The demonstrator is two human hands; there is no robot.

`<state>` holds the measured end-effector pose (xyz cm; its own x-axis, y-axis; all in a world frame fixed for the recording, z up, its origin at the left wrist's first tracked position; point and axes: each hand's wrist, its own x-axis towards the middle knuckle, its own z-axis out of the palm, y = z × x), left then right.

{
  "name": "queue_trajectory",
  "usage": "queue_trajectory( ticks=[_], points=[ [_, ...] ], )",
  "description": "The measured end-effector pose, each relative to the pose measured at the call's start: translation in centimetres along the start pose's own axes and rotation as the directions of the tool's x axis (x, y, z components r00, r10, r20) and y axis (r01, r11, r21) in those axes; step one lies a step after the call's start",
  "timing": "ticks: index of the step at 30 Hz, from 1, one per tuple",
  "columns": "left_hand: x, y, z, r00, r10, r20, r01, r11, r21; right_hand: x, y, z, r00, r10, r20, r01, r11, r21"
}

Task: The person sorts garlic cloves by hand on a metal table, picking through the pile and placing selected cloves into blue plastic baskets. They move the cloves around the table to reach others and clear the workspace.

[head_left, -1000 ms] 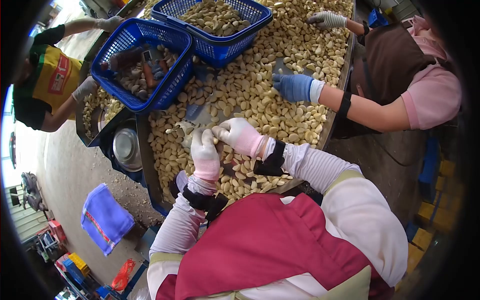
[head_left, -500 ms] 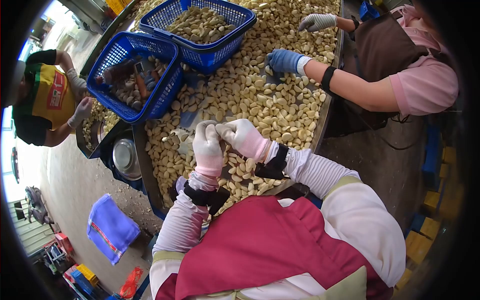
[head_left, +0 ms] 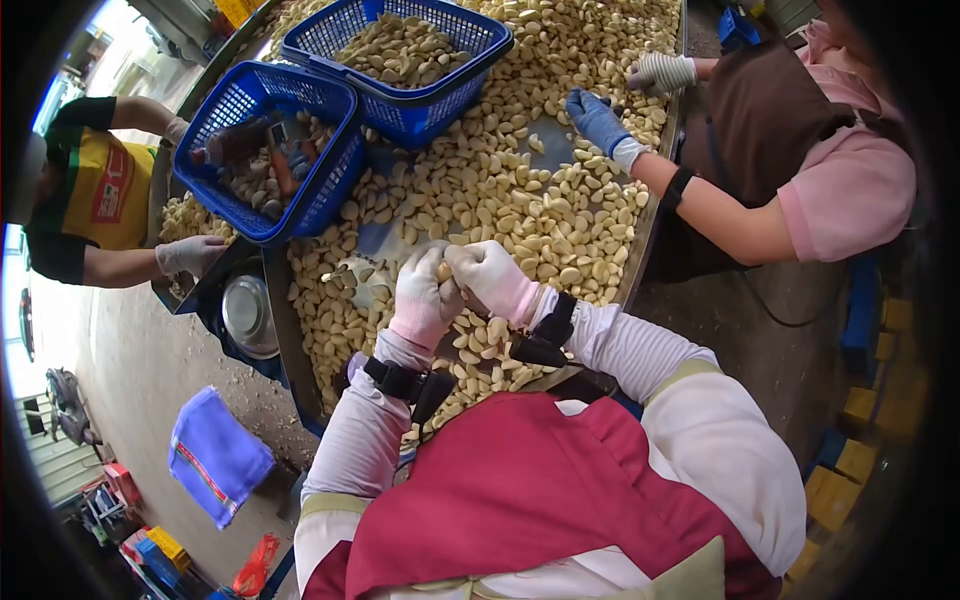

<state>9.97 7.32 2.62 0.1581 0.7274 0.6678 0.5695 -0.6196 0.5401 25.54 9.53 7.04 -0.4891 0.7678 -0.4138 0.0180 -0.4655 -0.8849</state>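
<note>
Left of centre, the wearer's left hand (head_left: 425, 292) has rolled inward and come closer to the right hand (head_left: 490, 280) since the frame half a second ago; across from them, a co-worker's blue glove (head_left: 603, 125) has shifted to the right and a second co-worker's pale glove (head_left: 193, 256) has come down near the edge.

Nearest is the wearer's dark red apron (head_left: 540, 490), one, with two black wrist straps (head_left: 395, 379) beyond it. The left hand is closed on a single pale clove (head_left: 444, 271), garlic by its look, which sits at the fingertips between the two hands. It lies to the left of the right hand and at the far end of the left one — both about equally near, and seemingly touching it. Its long axis cannot be told, since fingers cover most of it. The right hand is curled into a fist against the left; whether it grips anything is hidden.

Around and beyond the hands, loose cloves (head_left: 560, 250), too many to count, cover much of the metal counter (head_left: 552, 146). One round metal dish (head_left: 250, 305) stands just off its left edge. Farther off are two blue baskets — the nearer (head_left: 330, 200) and the farther (head_left: 430, 118) — both holding cloves. Two co-workers stand beyond, one on each side.
</note>
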Motion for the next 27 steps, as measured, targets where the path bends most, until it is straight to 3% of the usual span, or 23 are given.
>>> queue_trajectory(
  ticks=[1, 2, 3, 4, 5, 6, 7, 8, 9, 10, 11, 12, 13, 14, 16, 18, 19, 20, 21, 22, 24, 26, 27],
  points=[
    [-0.3, 0.8, -0.9, 0.947, -0.294, 0.131, 0.308, 0.946, -0.104, -0.5, -1.4, -0.4, 0.993, 0.1, 0.059, -0.1, 0.995, 0.001],
    [-0.2, 1.1, -1.8, 0.794, -0.536, 0.285, 0.591, 0.79, -0.16, -1.0, -2.7, -2.3, 0.934, 0.11, 0.34, -0.179, 0.968, 0.178],
    [1.2, 1.0, -3.5, 0.256, -0.853, 0.454, 0.868, -0.004, -0.497, -2.1, -3.6, -3.3, 0.916, -0.219, 0.335, 0.113, 0.945, 0.307],
    [0.8, 0.8, -3.4, 0.254, -0.852, 0.458, 0.862, -0.015, -0.506, -4.6, -6.5, -6.7, 0.711, -0.554, 0.432, 0.276, 0.786, 0.553],
    [-0.2, 0.9, -3.6, 0.6, -0.778, 0.185, 0.8, 0.587, -0.123, -4.4, -6.1, -10.4, 0.783, -0.302, 0.544, 0.091, 0.92, 0.38],
    [-0.9, 1.0, -3.8, 0.895, -0.436, 0.096, 0.367, 0.842, 0.396, -4.4, -7.3, -11.3, 0.906, -0.012, 0.422, 0.019, 1.0, -0.01],
    [-1.4, 2.7, -3.2, 0.827, -0.444, 0.344, 0.281, 0.857, 0.432, -2.7, -4.1, -12.9, 0.908, -0.253, 0.333, 0.401, 0.752, -0.523],
    [-0.8, 4.5, -2.6, 0.655, -0.347, 0.672, 0.107, 0.922, 0.372, -1.0, -0.9, -14.2, 0.796, -0.473, 0.378, 0.5, 0.162, -0.851],
    [-2.2, 5.8, -1.2, 0.606, -0.174, 0.776, -0.076, 0.959, 0.274, -1.6, -1.8, -12.5, 0.986, -0.122, 0.115, 0.125, 0.077, -0.989],
    [-4.5, 5.8, -0.9, 0.617, -0.068, 0.784, -0.158, 0.965, 0.208, -2.6, -2.3, -9.9, 0.95, 0.196, -0.244, -0.219, -0.142, -0.965],
    [-5.4, 5.2, -0.9, 0.618, -0.09, 0.781, -0.147, 0.963, 0.227, -3.1, -0.9, -8.6, 0.95, 0.261, -0.174, -0.116, -0.223, -0.968],
    [-5.8, 4.4, -1.3, 0.622, -0.112, 0.775, -0.138, 0.959, 0.249, -3.2, -0.5, -7.0, 0.894, 0.443, -0.067, 0.048, -0.243, -0.969],
    [-4.2, 3.7, -2.6, 0.479, -0.23, 0.847, -0.188, 0.916, 0.355, -2.9, -0.5, -5.5, 0.864, 0.497, 0.08, 0.119, -0.047, -0.992],
    [-4.1, 2.7, -4.1, 0.526, -0.287, 0.801, -0.104, 0.913, 0.395, -2.4, -0.4, -4.6, 0.803, 0.462, 0.375, 0.337, 0.166, -0.927],
    [-4.4, -0.1, -7.2, 0.525, -0.482, 0.702, -0.049, 0.806, 0.59, 0.0, -1.1, -3.7, 0.844, 0.222, 0.487, 0.38, 0.392, -0.838],
    [-4.5, -1.6, -10.2, 0.625, -0.572, 0.531, 0.057, 0.712, 0.7, 4.3, -2.6, -2.7, 0.991, -0.065, 0.12, 0.13, 0.19, -0.973],
    [-4.4, -2.0, -11.3, 0.645, -0.604, 0.468, 0.136, 0.694, 0.707, 7.2, -2.4, -3.4, 0.998, -0.036, 0.052, 0.055, 0.097, -0.994],
    [-4.4, -2.4, -12.1, 0.664, -0.632, 0.4, 0.215, 0.673, 0.707, 9.0, -3.2, -2.8, 0.938, 0.286, -0.194, -0.297, 0.377, -0.877],
    [-4.9, -2.7, -12.5, 0.658, -0.638, 0.4, 0.217, 0.669, 0.711, 9.5, -2.2, -1.1, 0.993, 0.115, -0.023, -0.007, -0.141, -0.99],
    [-5.3, -3.4, -12.4, 0.683, -0.648, 0.339, 0.271, 0.655, 0.706, 10.1, -1.8, 0.0, 0.994, 0.104, 0.03, 0.034, -0.039, -0.999],
    [-6.3, -4.0, -11.9, 0.702, -0.656, 0.277, 0.328, 0.643, 0.692, 9.8, -2.6, 0.7, 0.916, 0.063, 0.397, 0.381, 0.175, -0.908],
    [-6.7, -4.6, -11.6, 0.727, -0.65, 0.222, 0.325, 0.61, 0.723, 9.2, -7.6, 2.7, 0.921, -0.144, 0.363, 0.366, -0.001, -0.93],
    [-6.7, -4.8, -11.4, 0.723, -0.657, 0.213, 0.334, 0.603, 0.725, 8.9, -10.6, 3.0, 0.812, -0.428, 0.397, 0.463, 0.056, -0.885]
  ],
)
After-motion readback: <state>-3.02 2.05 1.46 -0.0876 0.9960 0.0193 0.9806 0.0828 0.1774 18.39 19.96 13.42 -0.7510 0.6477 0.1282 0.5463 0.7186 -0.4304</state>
